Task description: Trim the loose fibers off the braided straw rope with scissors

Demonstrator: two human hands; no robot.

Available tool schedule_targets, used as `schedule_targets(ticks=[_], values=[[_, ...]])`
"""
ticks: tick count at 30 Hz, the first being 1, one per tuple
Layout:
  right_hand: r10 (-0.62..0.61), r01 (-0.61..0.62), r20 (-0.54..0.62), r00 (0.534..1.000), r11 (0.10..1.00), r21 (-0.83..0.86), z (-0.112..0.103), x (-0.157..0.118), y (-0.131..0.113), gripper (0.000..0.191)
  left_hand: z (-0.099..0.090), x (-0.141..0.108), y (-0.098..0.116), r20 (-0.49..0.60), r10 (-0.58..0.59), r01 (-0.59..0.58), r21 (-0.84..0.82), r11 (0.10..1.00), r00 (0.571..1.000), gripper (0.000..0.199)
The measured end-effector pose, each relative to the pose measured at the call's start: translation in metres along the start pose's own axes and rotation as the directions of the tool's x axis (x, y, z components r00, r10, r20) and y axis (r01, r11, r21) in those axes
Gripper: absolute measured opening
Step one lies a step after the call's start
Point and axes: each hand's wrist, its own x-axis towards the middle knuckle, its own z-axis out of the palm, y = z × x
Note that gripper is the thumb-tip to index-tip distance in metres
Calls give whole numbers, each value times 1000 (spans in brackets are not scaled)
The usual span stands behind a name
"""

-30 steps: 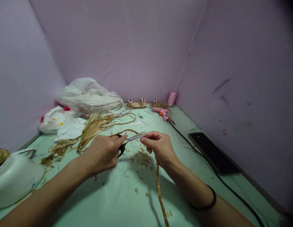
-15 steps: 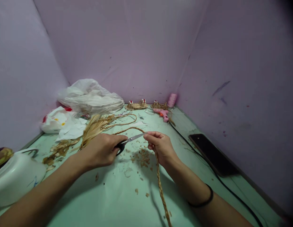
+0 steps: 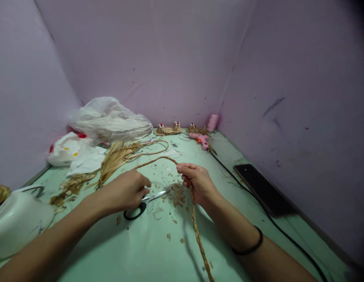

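I lose the braided tan fibre rope (image 3: 196, 231) past the bottom edge, right of the black-handled metal scissors (image 3: 147, 199); the right hand (image 3: 199, 183) hides some. Left of the scissors, the rounded white vessel (image 3: 22, 223) is cut off. Whether the left hand (image 3: 126, 192) touches them, I can't tell.

I get a dim, cool feed, the light soft and seemingly from overhead. On my screen the purple walls (image 3: 170, 58) look flat and greyish. Diffuse shadows pool on the green table (image 3: 146, 250) beneath both forearms, and the braided cord (image 3: 196, 227) casts a thin, soft-edged one to its left. I see a pale sheen on the tabletop and a glint along the scissors (image 3: 160, 194). The left hand (image 3: 129, 192) looks slightly smeared; the right hand (image 3: 198, 182) reads clearer. My wide lens stretches the sides, and black vignetting swallows the upper right corner.
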Motion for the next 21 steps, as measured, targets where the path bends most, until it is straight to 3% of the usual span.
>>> schedule_targets(ticks=[2,5,8,10,13,15,19,21], values=[[45,-45,39,998,999,-8,4,-5,4,19,6,7,5,-52,-94,75,-285,956,994,24],[131,-123,118,984,990,-68,11,-14,11,22,17,17,12,-47,-229,123,-729,674,972,33],[177,-157,211,961,982,-107,14,-20,17,24,21,21,13,-85,-334,44,-931,362,939,28],[187,-157,288,939,980,-125,14,-21,19,27,19,21,11,-88,-393,12,-970,244,915,25],[218,-153,421,880,971,-184,13,-21,20,32,15,20,8,-90,-434,1,-979,205,896,22],[200,-93,459,866,965,-245,13,-23,21,29,14,20,9,-85,-455,13,-978,208,886,20],[-50,273,499,865,881,-385,14,-32,20,21,21,23,14,-29,-480,59,-984,167,877,22],[-108,352,519,848,846,-399,16,-36,21,22,24,25,14,-30,-480,53,-986,158,877,22]])
